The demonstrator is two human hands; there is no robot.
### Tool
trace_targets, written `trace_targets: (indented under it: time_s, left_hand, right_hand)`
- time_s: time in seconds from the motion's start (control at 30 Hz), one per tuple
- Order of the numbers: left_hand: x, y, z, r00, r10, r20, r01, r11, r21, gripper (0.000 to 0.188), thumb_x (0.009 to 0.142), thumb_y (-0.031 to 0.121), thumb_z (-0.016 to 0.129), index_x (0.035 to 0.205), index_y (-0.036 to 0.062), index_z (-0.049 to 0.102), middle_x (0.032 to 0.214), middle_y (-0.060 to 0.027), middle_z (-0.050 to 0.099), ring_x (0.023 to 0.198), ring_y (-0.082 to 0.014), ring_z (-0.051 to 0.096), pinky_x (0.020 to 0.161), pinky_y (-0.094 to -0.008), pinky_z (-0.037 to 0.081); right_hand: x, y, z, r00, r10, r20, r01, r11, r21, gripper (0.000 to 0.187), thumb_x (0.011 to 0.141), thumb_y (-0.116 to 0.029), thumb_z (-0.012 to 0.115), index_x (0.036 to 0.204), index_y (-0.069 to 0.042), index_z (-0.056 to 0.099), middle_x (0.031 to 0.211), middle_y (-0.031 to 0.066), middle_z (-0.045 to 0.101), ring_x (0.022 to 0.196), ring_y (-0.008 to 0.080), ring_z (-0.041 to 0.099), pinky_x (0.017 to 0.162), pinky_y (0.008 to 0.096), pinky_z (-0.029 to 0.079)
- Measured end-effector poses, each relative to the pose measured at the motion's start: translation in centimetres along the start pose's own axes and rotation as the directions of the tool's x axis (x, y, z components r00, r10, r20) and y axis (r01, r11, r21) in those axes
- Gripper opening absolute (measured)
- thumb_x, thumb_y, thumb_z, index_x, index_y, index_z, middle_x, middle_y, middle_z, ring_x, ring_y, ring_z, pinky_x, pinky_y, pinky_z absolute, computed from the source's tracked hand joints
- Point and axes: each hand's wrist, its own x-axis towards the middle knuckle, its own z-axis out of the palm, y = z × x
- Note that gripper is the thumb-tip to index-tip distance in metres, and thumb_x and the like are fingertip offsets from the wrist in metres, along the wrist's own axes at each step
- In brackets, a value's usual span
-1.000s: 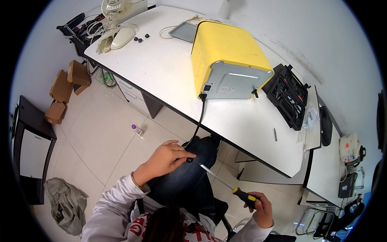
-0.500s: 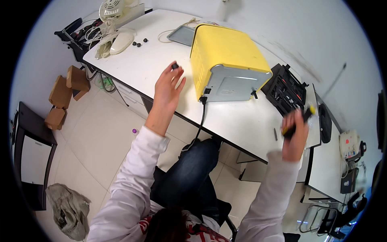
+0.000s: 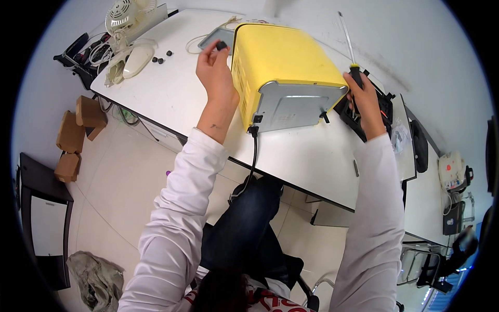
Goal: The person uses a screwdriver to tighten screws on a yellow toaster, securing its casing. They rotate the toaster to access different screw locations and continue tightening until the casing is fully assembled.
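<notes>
Pinched between the fingertips of my left hand (image 3: 214,75) is a small black round piece (image 3: 221,46), perhaps a knob or rubber foot. It is held up by the far left edge of a yellow box-shaped appliance (image 3: 286,54). The appliance's grey metal panel (image 3: 291,106) faces me, with a black power cord (image 3: 254,151) plugged in at its lower left. On its right side, my right hand (image 3: 368,101) is closed around the black and yellow handle of a screwdriver (image 3: 349,41), shaft pointing up and away. Three similar black pieces (image 3: 160,61) lie on the table to the left.
Behind my right hand lies an open black tool case (image 3: 387,106). A grey tray (image 3: 210,39) sits behind my left hand. A cream fan (image 3: 122,18) stands at the table's far left. A thin dark grey tool (image 3: 356,167) rests near the right front of the white table (image 3: 306,161).
Both hands have moved forward, away from me, the left with the black piece and the right with the screwdriver. The screwdriver's shaft now shows, pointing up. The view has shifted a little.
</notes>
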Motion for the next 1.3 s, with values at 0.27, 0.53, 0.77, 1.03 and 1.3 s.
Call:
trace_targets:
  time_s: [0.27, 0.53, 0.77, 1.03, 1.3]
  left_hand:
    - [-2.8, 2.3, 3.3, 0.742, 0.452, 0.496, -0.513, 0.858, -0.015, 0.025, 0.088, 0.001, 0.057, 0.113, 0.0006, 0.057, 0.096, -0.0053, 0.061, 0.098, -0.0176, 0.064, 0.086, -0.0261, 0.045]
    - [-3.8, 2.4, 3.1, 0.659, 0.208, 0.723, -0.493, 0.845, 0.206, 0.019, 0.091, 0.006, 0.056, 0.109, 0.0033, 0.062, 0.087, -0.0035, 0.061, 0.086, -0.0153, 0.068, 0.072, -0.0203, 0.047]
    - [-3.9, 2.6, 2.9, 0.663, 0.189, 0.725, -0.483, 0.847, 0.221, 0.019, 0.092, 0.012, 0.059, 0.109, 0.0044, 0.063, 0.091, -0.0026, 0.059, 0.088, -0.0152, 0.068, 0.069, -0.0179, 0.046]
    - [-3.8, 2.5, 2.9, 0.656, 0.178, 0.734, -0.482, 0.847, 0.225, 0.020, 0.092, 0.013, 0.059, 0.110, 0.0040, 0.062, 0.089, -0.0021, 0.060, 0.089, -0.0156, 0.069, 0.068, -0.0178, 0.045]
    - [-3.9, 2.2, 3.1, 0.654, 0.221, 0.723, -0.496, 0.847, 0.190, 0.019, 0.090, 0.004, 0.054, 0.106, 0.0040, 0.063, 0.083, -0.0040, 0.060, 0.084, -0.0143, 0.069, 0.052, -0.0170, 0.038]
  right_hand:
    - [-7.9, 5.5, 0.0, 0.991, 0.134, 0.026, -0.137, 0.976, 0.171, 0.019, 0.083, -0.025, 0.069, 0.086, -0.014, 0.054, 0.084, -0.0001, 0.067, 0.057, 0.0041, 0.047, 0.048, 0.0192, 0.038]
    - [-7.8, 6.3, 2.1, 0.997, 0.068, -0.031, -0.060, 0.975, 0.215, 0.020, 0.081, -0.016, 0.071, 0.085, -0.013, 0.052, 0.081, -0.0014, 0.064, 0.059, 0.0033, 0.045, 0.051, 0.0183, 0.038]
    - [-8.0, 6.5, 2.5, 0.994, 0.103, -0.021, -0.087, 0.920, 0.381, 0.021, 0.079, -0.016, 0.072, 0.088, -0.010, 0.054, 0.074, -0.0022, 0.059, 0.061, 0.0045, 0.047, 0.051, 0.0202, 0.039]
    - [-8.0, 6.7, 2.8, 0.988, 0.152, -0.002, -0.138, 0.904, 0.404, 0.021, 0.081, -0.018, 0.070, 0.089, -0.011, 0.052, 0.086, 0.0033, 0.066, 0.063, 0.0047, 0.046, 0.052, 0.0202, 0.039]
    - [-7.9, 6.5, 2.5, 0.980, 0.179, 0.087, -0.199, 0.884, 0.424, 0.016, 0.086, -0.020, 0.066, 0.091, -0.011, 0.054, 0.094, 0.0075, 0.069, 0.063, 0.0045, 0.045, 0.054, 0.0194, 0.040]
